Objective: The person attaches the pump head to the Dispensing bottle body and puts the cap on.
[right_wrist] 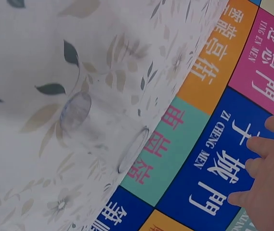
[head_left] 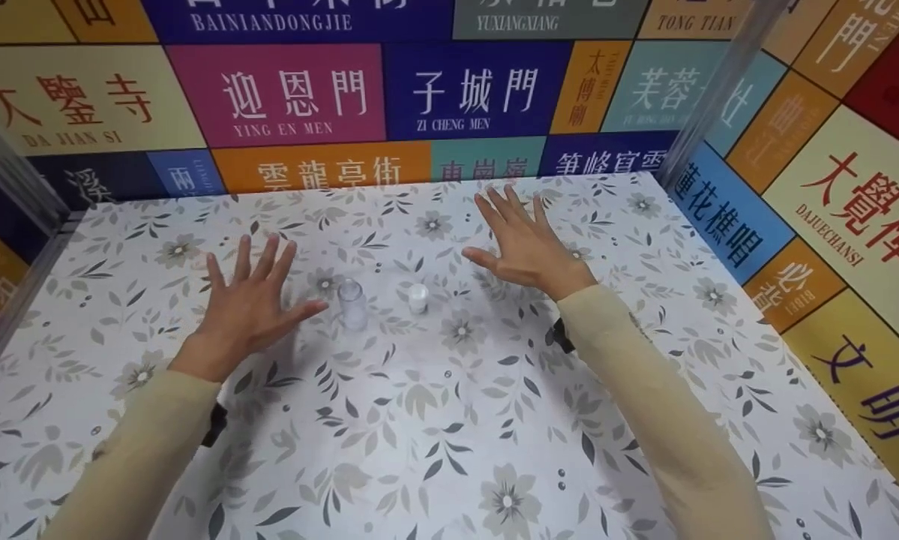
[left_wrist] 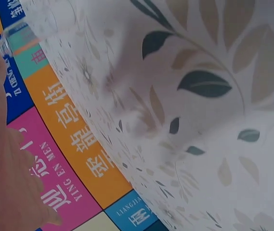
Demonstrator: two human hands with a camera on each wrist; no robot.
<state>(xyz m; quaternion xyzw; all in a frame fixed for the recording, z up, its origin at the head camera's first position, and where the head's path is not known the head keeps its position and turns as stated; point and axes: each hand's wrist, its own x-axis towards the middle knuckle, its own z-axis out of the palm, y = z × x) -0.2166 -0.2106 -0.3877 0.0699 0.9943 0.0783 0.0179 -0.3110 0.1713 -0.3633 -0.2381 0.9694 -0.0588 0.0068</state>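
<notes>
My left hand (head_left: 243, 319) hovers with spread fingers over the left part of the patterned cloth, its thumb nearest a small clear bottle (head_left: 352, 307). In the left wrist view, the bottle (left_wrist: 43, 24) shows a threaded neck beyond the thumb. Farther right and back, my right hand (head_left: 524, 247) also has its fingers spread and holds nothing. Between the hands, just right of the bottle, stands a small clear cup (head_left: 418, 299). The right wrist view shows the cup (right_wrist: 105, 127) up close, with see-through walls and a round rim.
A white cloth (head_left: 509, 435) printed with grey leaves and flowers covers the table. Panels with coloured lettered blocks (head_left: 277, 94) rise behind it and along the right side (head_left: 861, 202). Clear corner posts (head_left: 711, 97) stand at the back corners.
</notes>
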